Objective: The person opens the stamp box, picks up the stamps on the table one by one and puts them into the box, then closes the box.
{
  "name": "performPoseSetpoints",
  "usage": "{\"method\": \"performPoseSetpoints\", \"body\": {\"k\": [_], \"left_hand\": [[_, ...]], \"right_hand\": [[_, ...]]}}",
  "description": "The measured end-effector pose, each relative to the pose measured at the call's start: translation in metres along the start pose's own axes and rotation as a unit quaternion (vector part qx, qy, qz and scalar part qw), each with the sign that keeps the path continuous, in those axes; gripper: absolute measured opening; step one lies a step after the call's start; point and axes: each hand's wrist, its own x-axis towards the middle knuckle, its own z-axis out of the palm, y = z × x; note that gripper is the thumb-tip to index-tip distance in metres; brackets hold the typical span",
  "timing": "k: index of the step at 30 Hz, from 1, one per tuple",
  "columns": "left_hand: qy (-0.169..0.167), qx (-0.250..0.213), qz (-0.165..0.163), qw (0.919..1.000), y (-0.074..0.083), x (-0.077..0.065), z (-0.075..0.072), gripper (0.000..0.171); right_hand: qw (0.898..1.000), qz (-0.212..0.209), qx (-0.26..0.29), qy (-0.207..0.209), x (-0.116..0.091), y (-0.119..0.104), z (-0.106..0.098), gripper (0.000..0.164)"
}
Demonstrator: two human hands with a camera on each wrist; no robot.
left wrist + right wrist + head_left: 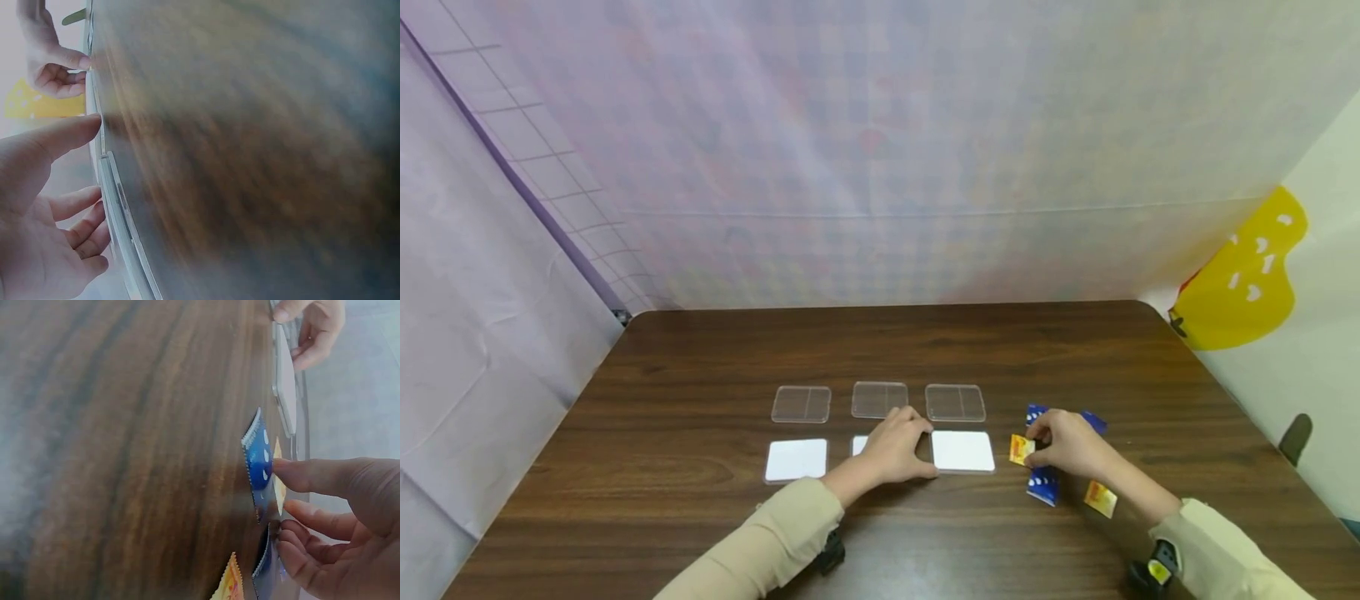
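Note:
Three clear plastic boxes filled with white stand in a row: one left (796, 460), a middle box (858, 444) mostly hidden by my left hand, one right (962, 451). My left hand (891, 450) reaches over the middle box, thumb and fingertips spread at the right box's left edge. On the right my right hand (1067, 444) pinches a small yellow packet (1020, 450) by thumb and forefinger; that packet shows edge-on in the right wrist view. Beneath and beside this hand lie blue packets, one nearer me (1042, 487) and one farther (1094, 422).
Behind the boxes lie three clear plastic lids, left (801, 404), middle (880, 400) and right (955, 403). Another yellow packet (1101, 499) rests near my right wrist. The brown wooden table (662, 375) meets a patterned curtain (850, 167) at its far edge.

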Motion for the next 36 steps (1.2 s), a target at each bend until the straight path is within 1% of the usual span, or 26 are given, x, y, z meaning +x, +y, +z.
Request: {"method": "performPoseSetpoints", "body": {"k": [4, 10, 15, 19, 22, 27, 31, 36], "left_hand": [[-0.001, -0.005, -0.004, 1.0, 0.001, 0.0, 0.0, 0.06], [-0.001, -0.006, -0.012, 0.9999, 0.004, 0.0, 0.0, 0.061], [0.002, -0.008, -0.015, 0.9999, 0.004, 0.0, 0.001, 0.06], [0.004, -0.01, -0.015, 0.9998, 0.004, -0.001, 0.001, 0.06], [0.007, -0.013, -0.014, 0.9998, 0.004, -0.002, 0.002, 0.06], [0.007, -0.018, -0.015, 0.9997, 0.004, -0.004, 0.002, 0.059], [0.003, -0.024, -0.016, 0.9996, 0.004, -0.005, 0.002, 0.06], [0.0, -0.035, -0.014, 0.9993, 0.001, -0.005, 0.003, 0.062]], "right_hand": [[1.0, 0.01, 0.01, -0.012, 0.002, 0.0, -0.001, 0.032], [0.999, 0.02, 0.041, -0.013, 0.003, 0.001, 0.001, 0.032], [0.997, 0.02, 0.074, -0.002, 0.004, 0.006, 0.004, 0.023], [0.995, 0.009, 0.096, 0.005, 0.007, 0.009, 0.003, 0.011], [0.992, 0.006, 0.125, 0.002, 0.008, 0.01, 0.001, 0.005], [0.983, 0.023, 0.182, -0.018, 0.008, 0.01, -0.004, 0.007], [0.978, 0.029, 0.202, -0.03, 0.009, 0.008, -0.008, 0.007], [0.973, 0.026, 0.226, -0.048, 0.013, 0.004, -0.015, 0.01]]}}
